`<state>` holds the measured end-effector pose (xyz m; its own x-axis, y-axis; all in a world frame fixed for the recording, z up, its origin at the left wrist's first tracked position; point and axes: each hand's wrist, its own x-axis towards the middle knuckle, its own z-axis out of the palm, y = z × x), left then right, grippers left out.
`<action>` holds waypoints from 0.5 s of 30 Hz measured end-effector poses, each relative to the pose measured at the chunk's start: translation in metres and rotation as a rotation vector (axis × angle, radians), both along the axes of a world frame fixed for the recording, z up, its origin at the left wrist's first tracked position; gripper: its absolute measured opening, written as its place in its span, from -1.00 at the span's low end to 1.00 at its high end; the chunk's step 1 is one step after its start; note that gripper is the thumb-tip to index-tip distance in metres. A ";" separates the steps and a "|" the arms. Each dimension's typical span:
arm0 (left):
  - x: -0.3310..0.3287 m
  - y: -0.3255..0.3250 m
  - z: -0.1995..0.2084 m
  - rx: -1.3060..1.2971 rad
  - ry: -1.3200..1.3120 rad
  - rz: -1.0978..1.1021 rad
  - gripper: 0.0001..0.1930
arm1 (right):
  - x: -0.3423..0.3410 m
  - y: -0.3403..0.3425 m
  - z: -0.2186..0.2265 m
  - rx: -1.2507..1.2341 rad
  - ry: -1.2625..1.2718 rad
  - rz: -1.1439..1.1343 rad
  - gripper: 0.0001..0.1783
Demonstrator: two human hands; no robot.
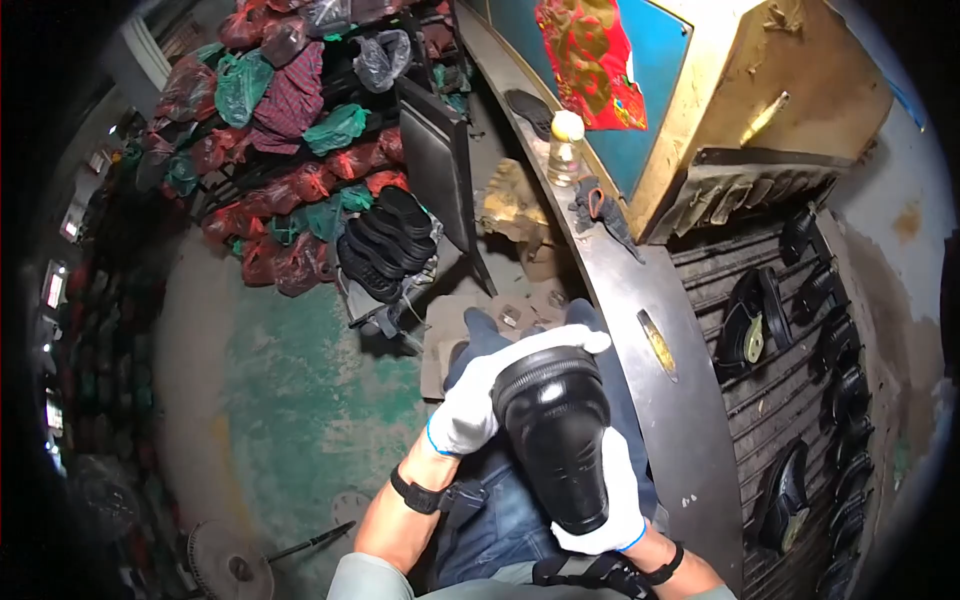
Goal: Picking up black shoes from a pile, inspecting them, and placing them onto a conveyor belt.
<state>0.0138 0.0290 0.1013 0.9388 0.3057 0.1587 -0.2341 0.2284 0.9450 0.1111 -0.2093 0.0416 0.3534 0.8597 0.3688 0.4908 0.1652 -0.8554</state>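
A glossy black shoe (560,425) is held over my lap, its broad end with a ribbed sole edge pointing away from me and its narrower end toward me. My left hand (470,405), in a white glove, wraps round the shoe's left side, with fingers stretched along the far end. Around the near right side closes my right hand (620,500), gloved in white too. The underside of the shoe is hidden. A dark strap sits on each of my wrists.
Right of me runs a metal bench (690,440) bearing a yellow-handled tool (657,345), a bottle (565,150) and a dark sole (530,112). Beyond it, a slatted conveyor (740,410) carries black shoes. Black soles (385,245) are stacked at left; a fan (228,565) stands lower left.
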 end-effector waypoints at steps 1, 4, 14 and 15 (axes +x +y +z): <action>-0.002 0.000 0.015 -0.046 0.011 -0.004 0.52 | 0.004 0.007 -0.002 -0.011 -0.017 0.012 -0.05; -0.023 0.010 0.066 0.396 0.207 -0.033 0.06 | 0.024 0.032 -0.013 -0.045 -0.092 0.136 -0.07; -0.084 -0.152 -0.096 1.521 -0.099 -0.107 -0.56 | 0.095 0.054 -0.035 -0.124 1.336 0.334 0.08; -0.088 -0.165 -0.115 1.541 0.024 -0.245 -0.61 | 0.098 0.061 -0.033 -0.127 1.322 0.330 -0.09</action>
